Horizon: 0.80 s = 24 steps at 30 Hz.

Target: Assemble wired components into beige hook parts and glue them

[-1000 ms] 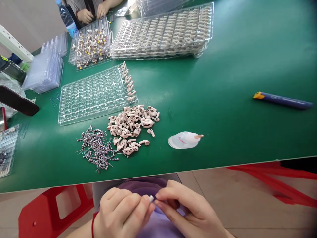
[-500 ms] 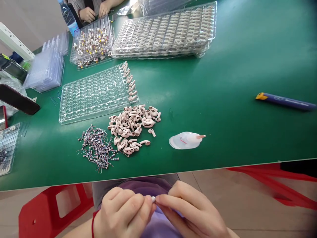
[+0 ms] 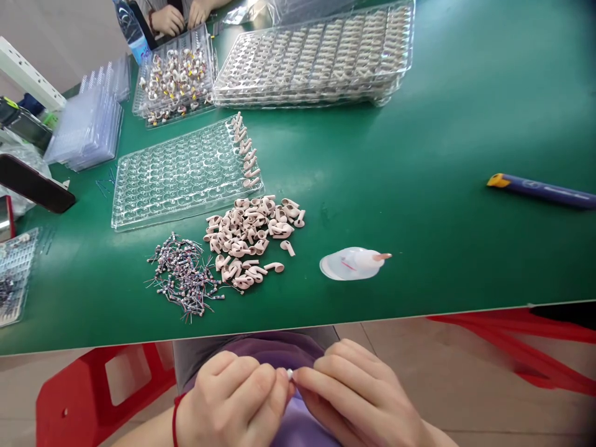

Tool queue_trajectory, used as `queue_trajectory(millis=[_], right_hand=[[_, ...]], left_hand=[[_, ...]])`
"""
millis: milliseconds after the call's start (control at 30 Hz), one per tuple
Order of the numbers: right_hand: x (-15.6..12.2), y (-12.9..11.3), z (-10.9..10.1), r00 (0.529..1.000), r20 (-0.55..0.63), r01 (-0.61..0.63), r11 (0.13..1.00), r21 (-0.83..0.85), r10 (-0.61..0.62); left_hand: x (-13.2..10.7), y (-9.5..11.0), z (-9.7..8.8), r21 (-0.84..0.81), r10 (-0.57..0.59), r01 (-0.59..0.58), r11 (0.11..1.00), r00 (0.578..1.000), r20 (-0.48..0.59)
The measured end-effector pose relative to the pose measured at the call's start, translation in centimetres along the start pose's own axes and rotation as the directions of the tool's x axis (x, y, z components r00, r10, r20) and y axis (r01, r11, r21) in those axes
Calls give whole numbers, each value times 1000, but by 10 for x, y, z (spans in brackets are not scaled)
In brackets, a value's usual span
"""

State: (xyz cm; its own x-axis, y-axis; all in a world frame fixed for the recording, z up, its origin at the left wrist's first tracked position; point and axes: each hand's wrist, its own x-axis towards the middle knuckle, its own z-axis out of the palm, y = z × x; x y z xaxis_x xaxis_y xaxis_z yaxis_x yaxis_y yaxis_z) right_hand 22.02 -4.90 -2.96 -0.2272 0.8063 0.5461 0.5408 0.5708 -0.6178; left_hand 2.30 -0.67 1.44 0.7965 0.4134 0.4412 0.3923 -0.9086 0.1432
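My left hand point(image 3: 237, 397) is closed, its thumb and forefinger pinching a small pale piece that looks like the stem end of an earbud shell point(image 3: 290, 374). Against that tip press the pinched fingertips of my right hand point(image 3: 358, 394); whatever they hold is hidden. Both hands are above my lap, in front of the table edge. Beyond them lies a pile of pale pink earbud shells point(image 3: 246, 230). Left of it is a heap of tiny wired components point(image 3: 186, 276). A squeeze bottle point(image 3: 351, 264) with a brownish tip lies on its side to the right.
A clear tray point(image 3: 181, 174) has shells along its right edge. Behind stand stacked filled trays point(image 3: 311, 62) and a tray of wired earbud parts point(image 3: 174, 81). A blue cutter point(image 3: 544, 189) lies right, a phone point(image 3: 35, 183) left. A co-worker's hands point(image 3: 181, 17) are at the far side.
The view has shifted slightly. Both hands keep their pinch at the same place, with the right hand's fingers curled a little differently.
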Motion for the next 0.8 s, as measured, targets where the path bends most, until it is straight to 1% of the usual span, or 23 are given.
queue_trajectory(millis=[200,367,533,667,800], right_hand=[[-2,-1,-1,1000,23,5,1000,16,-5],[-3,-1,-3,1000,-5,-23,999,34,23],[0,-2,-2,1000,-7,-8,1000,26,8],[-1,-3,-1,998,-24,-57,998,38,57],[-2,-2,-1,997,-39,-66,997,47,68]], left_hand=[[2,-1,-1,-78,-27,25,997,999,-23],[2,-1,-2,-73,-41,38,997,998,-40],[3,-1,-1,-87,-43,38,996,998,-54],[2,-2,1,-155,-66,55,986,996,-68],[-1,-3,1,-197,-82,66,978,994,-72]])
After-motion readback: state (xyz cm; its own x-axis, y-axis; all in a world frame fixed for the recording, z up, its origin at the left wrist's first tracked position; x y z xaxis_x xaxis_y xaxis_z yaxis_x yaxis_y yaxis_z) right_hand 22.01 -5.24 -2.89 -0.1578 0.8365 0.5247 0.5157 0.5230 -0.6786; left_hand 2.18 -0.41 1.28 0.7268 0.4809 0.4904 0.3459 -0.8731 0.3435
